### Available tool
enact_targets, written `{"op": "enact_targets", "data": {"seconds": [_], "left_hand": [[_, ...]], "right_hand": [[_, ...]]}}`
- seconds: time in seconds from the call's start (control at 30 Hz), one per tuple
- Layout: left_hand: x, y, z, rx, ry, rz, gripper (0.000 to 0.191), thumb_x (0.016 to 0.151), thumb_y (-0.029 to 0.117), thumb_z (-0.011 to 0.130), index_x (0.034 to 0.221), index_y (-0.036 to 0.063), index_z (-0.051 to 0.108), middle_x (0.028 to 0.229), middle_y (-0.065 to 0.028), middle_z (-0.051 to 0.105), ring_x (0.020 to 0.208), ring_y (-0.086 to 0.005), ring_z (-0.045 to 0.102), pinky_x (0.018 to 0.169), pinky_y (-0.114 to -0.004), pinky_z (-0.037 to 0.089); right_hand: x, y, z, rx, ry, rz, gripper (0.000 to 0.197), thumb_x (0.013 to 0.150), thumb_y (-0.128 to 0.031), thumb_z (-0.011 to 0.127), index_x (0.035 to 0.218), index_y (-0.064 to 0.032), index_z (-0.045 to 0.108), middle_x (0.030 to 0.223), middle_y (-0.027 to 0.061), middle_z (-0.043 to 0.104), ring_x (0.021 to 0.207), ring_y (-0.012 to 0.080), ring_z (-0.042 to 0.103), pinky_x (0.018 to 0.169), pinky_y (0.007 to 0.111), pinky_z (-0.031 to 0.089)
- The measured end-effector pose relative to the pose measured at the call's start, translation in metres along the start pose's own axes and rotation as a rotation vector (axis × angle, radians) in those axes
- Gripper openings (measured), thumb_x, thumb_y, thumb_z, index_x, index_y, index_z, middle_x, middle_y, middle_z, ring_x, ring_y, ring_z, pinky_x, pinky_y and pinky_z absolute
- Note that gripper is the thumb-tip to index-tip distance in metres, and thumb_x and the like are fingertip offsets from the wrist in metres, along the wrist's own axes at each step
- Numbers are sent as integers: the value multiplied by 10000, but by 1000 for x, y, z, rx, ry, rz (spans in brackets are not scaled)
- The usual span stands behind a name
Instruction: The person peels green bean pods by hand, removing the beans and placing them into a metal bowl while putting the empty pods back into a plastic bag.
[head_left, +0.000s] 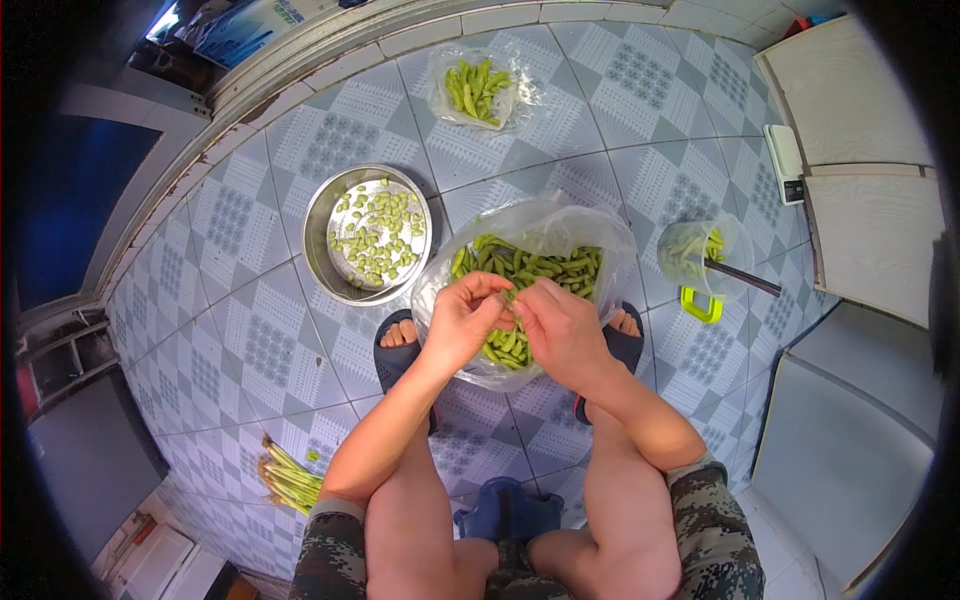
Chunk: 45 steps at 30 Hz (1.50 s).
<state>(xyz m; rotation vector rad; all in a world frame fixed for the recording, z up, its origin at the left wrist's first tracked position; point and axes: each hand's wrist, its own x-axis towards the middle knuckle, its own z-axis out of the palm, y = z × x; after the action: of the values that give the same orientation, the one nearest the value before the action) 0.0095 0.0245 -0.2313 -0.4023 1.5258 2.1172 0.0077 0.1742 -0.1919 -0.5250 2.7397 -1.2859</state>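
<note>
My left hand and my right hand meet above a clear plastic bag on the floor. Between their fingertips is a green soybean pod, mostly covered by the fingers. Unshelled green pods fill the bag, and part of the heap lies hidden under my hands. To the left of the bag, a round stainless steel basin holds loose shelled beans, spread over its bottom.
Beyond lies a smaller plastic bag of pods. At right are a clear plastic pitcher with a lime-green handle, pods and a dark stick inside, and a white scale. Scallions lie lower left. Slippers flank the bag.
</note>
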Motion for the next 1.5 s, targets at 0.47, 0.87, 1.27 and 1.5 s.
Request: {"op": "enact_targets", "data": {"seconds": [0.47, 0.87, 1.27, 1.5], "left_hand": [[-2, 0, -2, -27, -66, -31, 181, 841, 32, 495, 998, -45, 539, 853, -80, 599, 726, -117, 599, 672, -242, 515], [-11, -14, -8, -225, -55, -144, 245, 841, 16, 516, 1064, -81, 543, 939, -136, 613, 851, -172, 611, 762, -282, 527], [-5, -20, -27, -91, 80, -127, 212, 794, -41, 437, 935, -72, 592, 777, -63, 589, 658, -125, 566, 610, -231, 485], [26, -3, -107, -264, 514, 198, 219, 823, 42, 464, 997, -34, 573, 769, -42, 544, 666, -135, 507, 661, -252, 436]], "right_hand": [[-2, 6, -6, 146, 25, 129, 65, 800, -72, 542, 820, -10, 539, 705, 117, 524, 612, 285, 534, 519, 345, 411], [-9, 12, 9, 153, 25, 64, 55, 763, -57, 553, 782, -10, 574, 675, 104, 543, 581, 269, 554, 507, 342, 436], [-6, 29, 10, 344, -69, 297, 122, 808, -99, 565, 843, 9, 609, 682, 79, 586, 586, 151, 534, 523, 272, 408], [89, 32, 9, 496, 170, 341, 271, 880, -234, 495, 873, 17, 598, 662, 118, 587, 581, 201, 539, 562, 301, 412]]}}
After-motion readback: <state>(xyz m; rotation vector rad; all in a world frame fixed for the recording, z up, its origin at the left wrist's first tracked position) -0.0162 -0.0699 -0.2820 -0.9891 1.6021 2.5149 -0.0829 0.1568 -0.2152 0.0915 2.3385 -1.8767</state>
